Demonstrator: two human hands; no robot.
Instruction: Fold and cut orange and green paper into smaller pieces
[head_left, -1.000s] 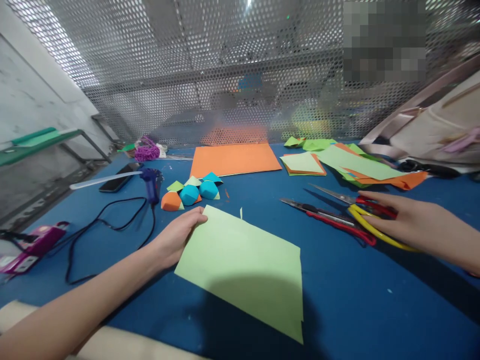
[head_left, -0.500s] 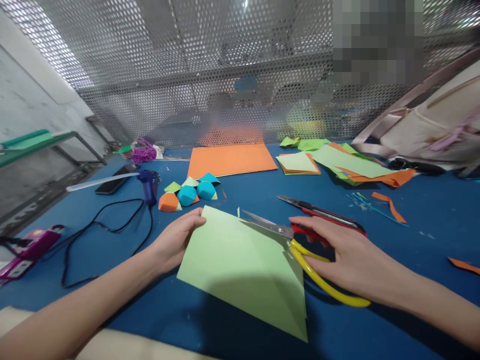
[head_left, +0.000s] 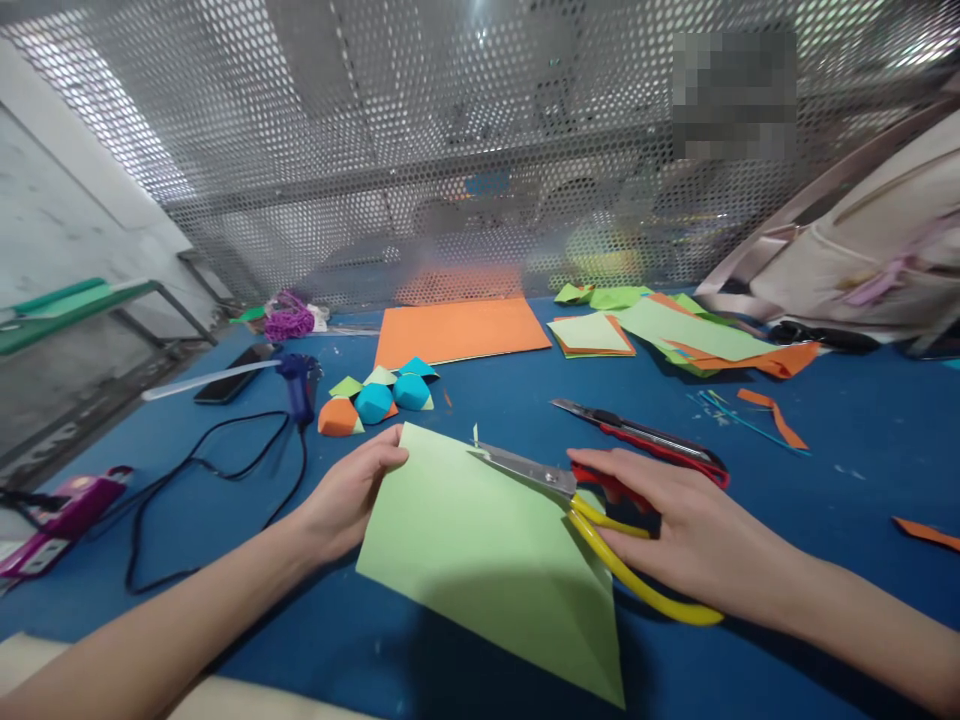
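Note:
A pale green sheet of paper (head_left: 480, 560) is held up at a slant in front of me. My left hand (head_left: 352, 490) pinches its upper left corner, thumb on the near face. In my right hand (head_left: 675, 510) is a pair of scissors (head_left: 529, 470) with one yellow and one red handle loop. The blades lie along the sheet's top edge, pointing left, and look nearly closed. A thin sliver of paper (head_left: 475, 434) stands up at their tips. Just behind my right hand lies a red and black utility knife (head_left: 637, 436).
Folded paper pieces (head_left: 375, 400) sit behind my left hand, near a blue glue gun (head_left: 298, 385) and a phone (head_left: 236, 373). Orange sheets (head_left: 461, 330), small paper squares (head_left: 592, 333) and green and orange scraps (head_left: 705, 335) lie along a perforated metal screen (head_left: 300, 190). A bag (head_left: 877, 260) stands right.
The scissor blades have closed and shifted slightly left along the paper's top edge. My right hand moved left with them. My left hand keeps its hold on the corner.

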